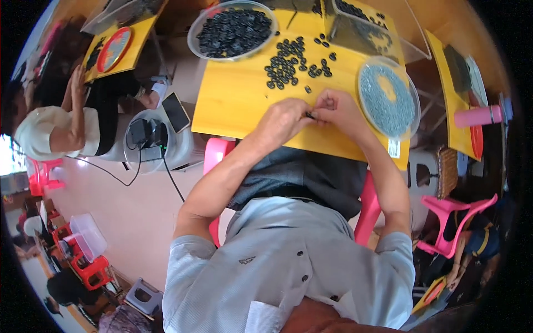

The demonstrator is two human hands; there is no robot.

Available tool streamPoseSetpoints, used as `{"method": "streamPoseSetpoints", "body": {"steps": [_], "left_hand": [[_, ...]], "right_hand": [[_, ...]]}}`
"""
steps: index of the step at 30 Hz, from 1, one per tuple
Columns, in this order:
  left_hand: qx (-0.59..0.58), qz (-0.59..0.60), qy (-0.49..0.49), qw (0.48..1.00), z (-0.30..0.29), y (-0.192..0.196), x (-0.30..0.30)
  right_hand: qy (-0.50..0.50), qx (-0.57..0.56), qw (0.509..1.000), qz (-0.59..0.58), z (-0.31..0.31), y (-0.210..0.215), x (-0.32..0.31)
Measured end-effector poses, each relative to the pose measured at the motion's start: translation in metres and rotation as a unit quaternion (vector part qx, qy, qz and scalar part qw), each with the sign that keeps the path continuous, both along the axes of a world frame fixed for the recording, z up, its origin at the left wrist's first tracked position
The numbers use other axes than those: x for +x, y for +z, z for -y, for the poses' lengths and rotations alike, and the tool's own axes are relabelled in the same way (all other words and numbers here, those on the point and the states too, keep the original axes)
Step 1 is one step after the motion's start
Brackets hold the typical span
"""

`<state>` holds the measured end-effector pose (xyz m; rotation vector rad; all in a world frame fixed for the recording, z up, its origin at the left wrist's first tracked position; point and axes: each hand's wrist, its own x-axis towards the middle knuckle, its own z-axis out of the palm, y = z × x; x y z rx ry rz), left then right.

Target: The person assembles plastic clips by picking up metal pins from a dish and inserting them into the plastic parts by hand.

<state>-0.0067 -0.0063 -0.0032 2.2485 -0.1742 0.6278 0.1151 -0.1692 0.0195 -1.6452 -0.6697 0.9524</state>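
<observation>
Think of a clock with the two hands at its middle. The left hand [286,119] has its fingers bent and pinches a small black piece [309,115] at their tips. The right hand [337,111] is curled too, with its fingertips close together at that same piece. I cannot tell if they squeeze the piece or some other tiny thing. The piece is between the two hands, over the near part of the yellow table [233,105].

At 11 o'clock, near the hands, lies a loose bunch of black pieces [285,65], with a few strays beside it. Past them, between 10 and 11, is a round clear tub [192,43] full of black pieces. Near 3 o'clock sits a round clear bowl [387,89] with lots of tiny blue-gray bits [397,114] in it. At 1 o'clock, farther off, is a clear box [355,34]. A pink chair [368,213] shows at 5 o'clock.
</observation>
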Motion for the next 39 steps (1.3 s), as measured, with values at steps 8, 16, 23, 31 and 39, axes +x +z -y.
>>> {"method": "streamPoseSetpoints", "body": {"steps": [8, 16, 23, 31, 39], "left_hand": [[-0.041, -0.041, 0.001, 0.998, -0.005, 0.012, -0.002], [0.04, -0.089, -0.007, 0.995, -0.009, 0.007, -0.003], [0.042, -0.075, -0.018, 0.996, -0.011, 0.002, -0.003], [0.045, -0.092, -0.014, 0.995, -0.01, 0.005, -0.004], [-0.103, -0.116, 0.037, 0.987, -0.004, 0.003, 0.002]], "right_hand": [[-0.025, -0.016, 0.999, -0.013, -0.006, 0.012, -0.004], [0.054, 0.038, 0.988, 0.141, -0.058, 0.065, 0.039], [-0.03, 0.036, 0.956, 0.288, -0.083, 0.074, 0.056], [0.036, -0.185, 0.877, 0.443, -0.051, 0.019, 0.026], [0.018, -0.133, 0.886, 0.444, -0.034, 0.004, 0.027]]}}
